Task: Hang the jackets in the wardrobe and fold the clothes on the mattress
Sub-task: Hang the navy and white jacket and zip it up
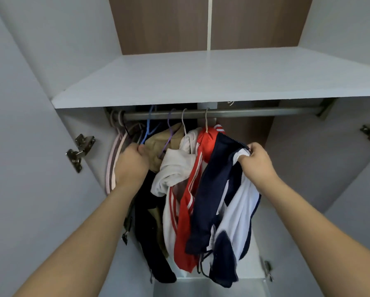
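Open wardrobe [201, 82], seen from my head looking in under its white shelf. At the far left, a metal hinge [81, 152] sits on the left door, and empty pink hangers [112, 166] hang at the left end of the rail [254, 112]. My left hand [131, 166] reaches in just beside them, fingers curled around the lower part of a blue hanger [148, 129]; what else they touch is hidden behind the hand. Next along the rail: a tan garment [156, 146] on a purple hanger [169, 133], with dark clothing [151, 232] hanging below it; then a white garment [175, 168] on a pale hanger; then, near the rail's middle, a red-and-white jacket [186, 211]. Overlapping its right side is the navy-and-white jacket [233, 211], collar raised toward the rail, body hanging down toward the wardrobe floor. My right hand [255, 161] pinches this jacket at the collar beside the zip, fingers clamped on the cloth. The rail's right half carries one pale hook close to the shelf edge.
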